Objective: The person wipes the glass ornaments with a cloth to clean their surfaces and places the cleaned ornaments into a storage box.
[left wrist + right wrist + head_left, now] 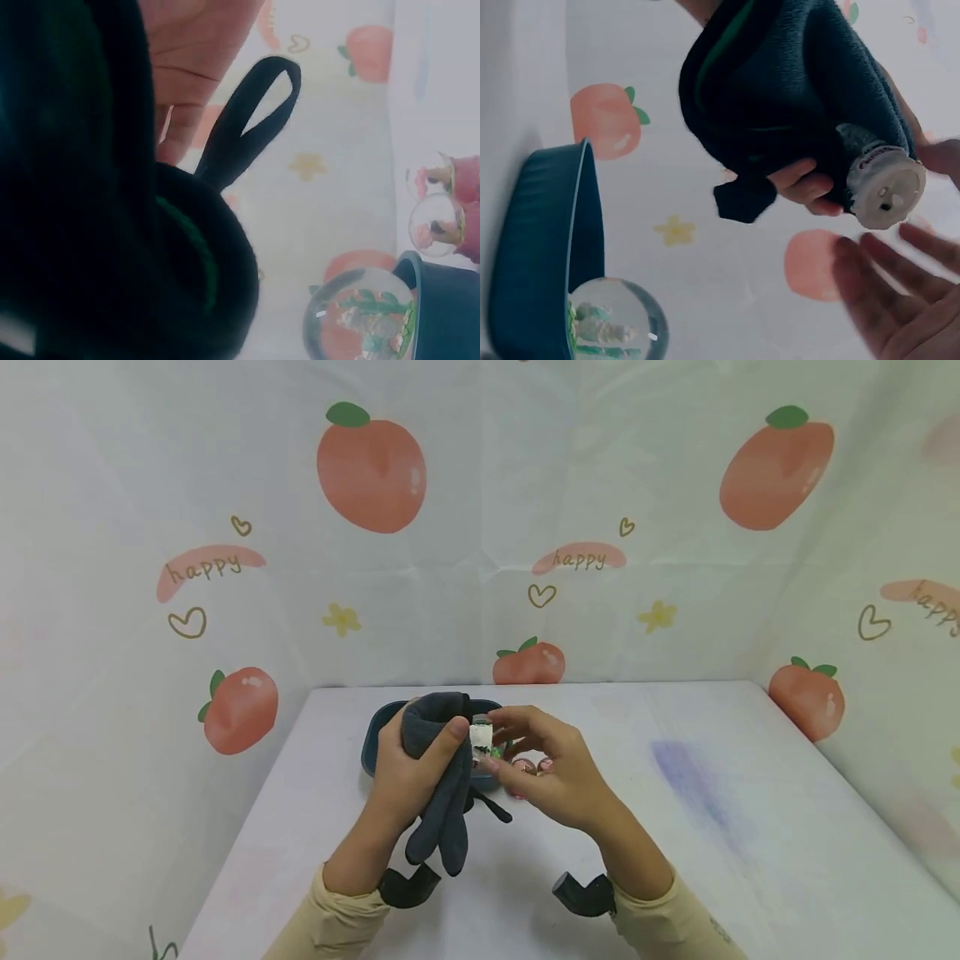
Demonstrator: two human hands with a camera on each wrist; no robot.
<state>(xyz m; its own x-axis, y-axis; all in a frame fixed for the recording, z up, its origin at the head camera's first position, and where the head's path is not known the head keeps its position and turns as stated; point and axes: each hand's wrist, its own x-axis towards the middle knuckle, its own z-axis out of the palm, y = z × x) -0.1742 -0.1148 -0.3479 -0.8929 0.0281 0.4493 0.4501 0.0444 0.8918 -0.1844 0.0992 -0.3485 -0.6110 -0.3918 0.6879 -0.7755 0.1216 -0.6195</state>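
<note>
A dark grey cloth (442,777) with a black loop (289,90) hangs folded from my left hand (408,772), which grips it. In the right wrist view the cloth wraps partly round a small object with a round white base (887,191); its upper part is mostly hidden. The left fingers (806,184) curl round the bundle from behind. Beside that base is my right hand (558,768), its fingers spread and loosely bent, apparently apart from it. A snow globe (619,322) with green and white figures sticks out of a dark teal tub (536,247).
Behind the hands the tub's rim (367,747) shows on the white table (600,860). Two small globes (435,225) with pink bases stand near the tub. A patterned curtain (465,610) hangs along the table's back edge.
</note>
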